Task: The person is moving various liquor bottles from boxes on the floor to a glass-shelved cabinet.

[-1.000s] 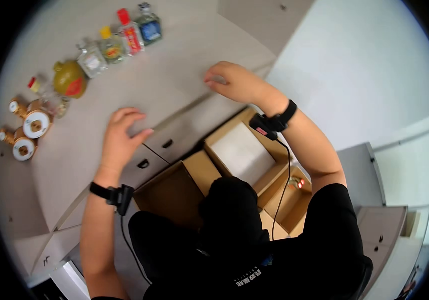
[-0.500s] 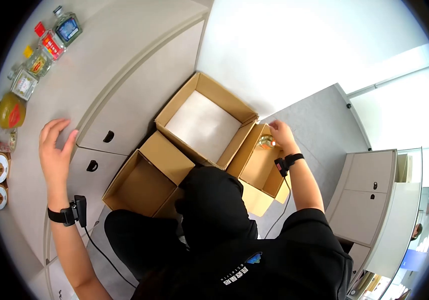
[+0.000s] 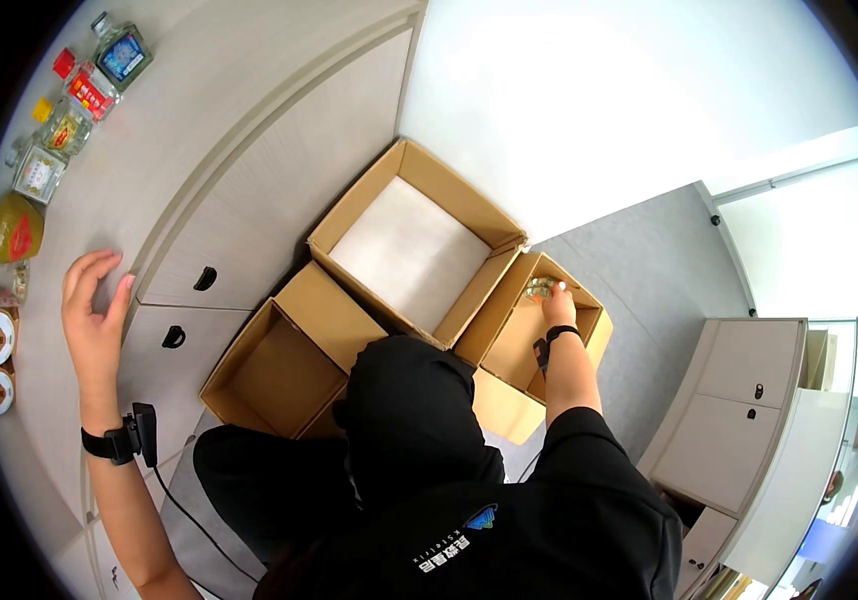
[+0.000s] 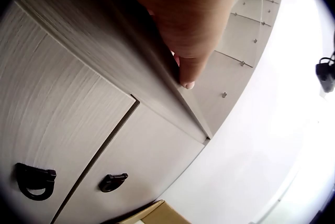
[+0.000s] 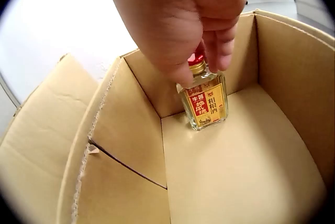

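Observation:
In the right wrist view, a small glass liquor bottle point(image 5: 205, 103) with a red cap and a red-and-yellow label stands at the far end of a cardboard box point(image 5: 241, 161). My right hand point(image 5: 183, 19) reaches down over it, thumb and fingers pinching it around the neck and shoulders; the palm hides part of the cap. From the head view, that right hand point(image 3: 556, 305) is inside the right-hand box. My left hand point(image 3: 94, 310) lies at the front edge of the countertop point(image 3: 149, 190), fingers loosely bent and holding nothing.
A row of bottles lines the back of the counter, among them a blue-labelled one point(image 3: 122, 55) and a round olive-yellow one point(image 3: 15, 228). On the floor stand a large white-bottomed box point(image 3: 409, 250) and a brown box point(image 3: 279, 375). Black-handled drawers point(image 3: 206, 278) front the counter.
The view has swung away from the counter toward the boxes. My right hand has moved from over the counter down into the right-hand box to the bottle. My left hand stays by the counter edge.

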{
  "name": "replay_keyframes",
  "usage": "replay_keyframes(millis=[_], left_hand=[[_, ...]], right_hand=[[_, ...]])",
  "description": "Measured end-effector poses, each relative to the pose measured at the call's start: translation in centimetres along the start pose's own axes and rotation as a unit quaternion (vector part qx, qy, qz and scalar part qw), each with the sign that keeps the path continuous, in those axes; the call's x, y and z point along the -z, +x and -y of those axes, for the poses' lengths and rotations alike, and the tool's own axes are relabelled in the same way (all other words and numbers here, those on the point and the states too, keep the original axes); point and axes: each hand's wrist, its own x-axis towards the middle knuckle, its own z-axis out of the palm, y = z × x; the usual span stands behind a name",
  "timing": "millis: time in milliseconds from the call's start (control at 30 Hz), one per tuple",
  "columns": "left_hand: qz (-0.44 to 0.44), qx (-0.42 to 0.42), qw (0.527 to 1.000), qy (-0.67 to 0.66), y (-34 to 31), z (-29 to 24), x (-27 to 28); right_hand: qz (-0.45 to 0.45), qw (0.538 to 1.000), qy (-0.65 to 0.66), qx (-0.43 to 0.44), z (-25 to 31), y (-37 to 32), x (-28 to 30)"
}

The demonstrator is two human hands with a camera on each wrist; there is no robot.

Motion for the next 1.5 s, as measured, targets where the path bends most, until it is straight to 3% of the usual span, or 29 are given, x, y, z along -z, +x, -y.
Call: replay_keyframes(millis=[300, 367, 433, 533, 667, 867, 1033, 1233, 1367, 1500], left_hand=[[-0.006, -0.003, 1.0, 0.002, 0.2, -1.3, 0.5], [-0.005, 0.0, 1.0, 0.001, 0.0, -0.8, 0.4], [-0.004, 0.0, 1.0, -0.003, -0.1, -0.5, 0.4], [-0.017, -0.007, 1.0, 0.006, -0.1, -0.7, 0.4], [-0.032, -0.001, 0.999, 0.001, 0.1, -1.4, 0.4], [-0.061, -0.017, 0.998, -0.021, 0.1, -1.8, 0.3], [-0.07, -0.022, 0.996, -0.045, 0.3, -2.0, 0.4], [-0.058, -0.018, 0.995, -0.075, 0.3, -1.8, 0.7], [-0.054, -0.001, 0.996, -0.073, 0.3, -2.0, 0.9], [-0.047, -0.008, 0.996, -0.072, 0.2, -1.6, 0.7]], right_hand=[[-0.045, 0.999, -0.006, -0.009, 0.4, -1.0, -0.7], [-0.091, 0.996, -0.015, -0.011, 0.3, -1.6, -0.4], [-0.088, 0.995, -0.021, 0.027, -0.3, -1.9, 1.0], [-0.099, 0.99, 0.055, 0.087, 0.4, -4.0, 6.7], [-0.143, 0.975, 0.031, 0.169, 5.0, -7.6, 16.1], [-0.15, 0.92, 0.144, 0.331, 17.4, -12.8, 29.0], [-0.143, 0.831, 0.255, 0.474, 29.3, -16.4, 36.0], [-0.077, 0.755, 0.297, 0.579, 41.8, -19.2, 40.5], [-0.07, 0.72, 0.256, 0.641, 48.3, -20.9, 42.2], [-0.041, 0.714, 0.23, 0.66, 53.0, -21.2, 42.2]])
